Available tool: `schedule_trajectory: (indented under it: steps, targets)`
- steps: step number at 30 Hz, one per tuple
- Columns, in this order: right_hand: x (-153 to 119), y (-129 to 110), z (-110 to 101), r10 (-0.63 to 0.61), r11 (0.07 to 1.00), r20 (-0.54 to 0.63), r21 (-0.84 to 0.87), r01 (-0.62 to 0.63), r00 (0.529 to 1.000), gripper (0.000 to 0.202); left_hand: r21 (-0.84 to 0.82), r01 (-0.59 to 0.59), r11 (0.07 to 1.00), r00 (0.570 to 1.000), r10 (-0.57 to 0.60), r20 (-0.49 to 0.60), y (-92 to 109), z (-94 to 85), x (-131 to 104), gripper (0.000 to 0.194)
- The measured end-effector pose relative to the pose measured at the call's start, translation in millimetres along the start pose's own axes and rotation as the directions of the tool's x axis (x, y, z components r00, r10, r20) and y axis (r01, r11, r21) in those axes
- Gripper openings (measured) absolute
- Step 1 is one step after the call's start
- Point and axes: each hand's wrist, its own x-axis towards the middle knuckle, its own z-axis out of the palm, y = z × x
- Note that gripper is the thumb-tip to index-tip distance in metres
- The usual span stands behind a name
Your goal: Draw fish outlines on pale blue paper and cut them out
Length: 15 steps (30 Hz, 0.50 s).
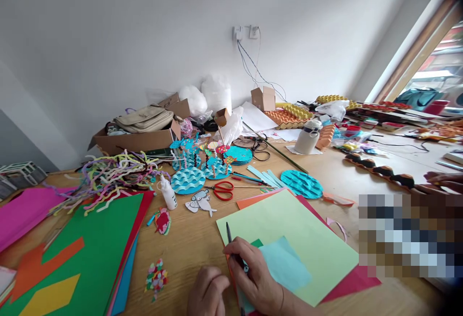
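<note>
Holding one slim black pen (228,233), the right hand (253,270) has its grip closed around it over the left edge of one pale green paper sheet (275,219). One light blue paper piece (285,263) lies on that sheet. Just beside, the left hand (208,289) is curled; whether it holds anything I cannot tell. Farther out on the wooden surface (191,239) are one pair of red-handled metal scissors (223,191) and one white plastic bottle (168,195).
</note>
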Motion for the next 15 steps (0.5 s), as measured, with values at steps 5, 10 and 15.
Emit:
schedule_trajectory:
  steps: [5, 10, 15]
  targets:
    - [0, 0, -1, -0.003, 1.000, -0.017, 0.009, 0.004, 1.000, 0.017, -0.073, 0.053, 0.996, 0.998, -0.055, -0.021, 5, -9.2, 3, 0.035]
    - [6, 2, -10, 0.059, 0.997, -0.115, 0.053, -0.053, 0.992, 0.015, -0.116, 0.124, 0.985, 0.987, -0.134, -0.086, 17, -24.0, 22, 0.026]
    - [14, 9, -21, 0.195, 0.974, -0.249, 0.166, -0.156, 0.949, 0.013, -0.173, 0.245, 0.954, 0.966, -0.227, 0.121, 23, -37.5, 56, 0.020]
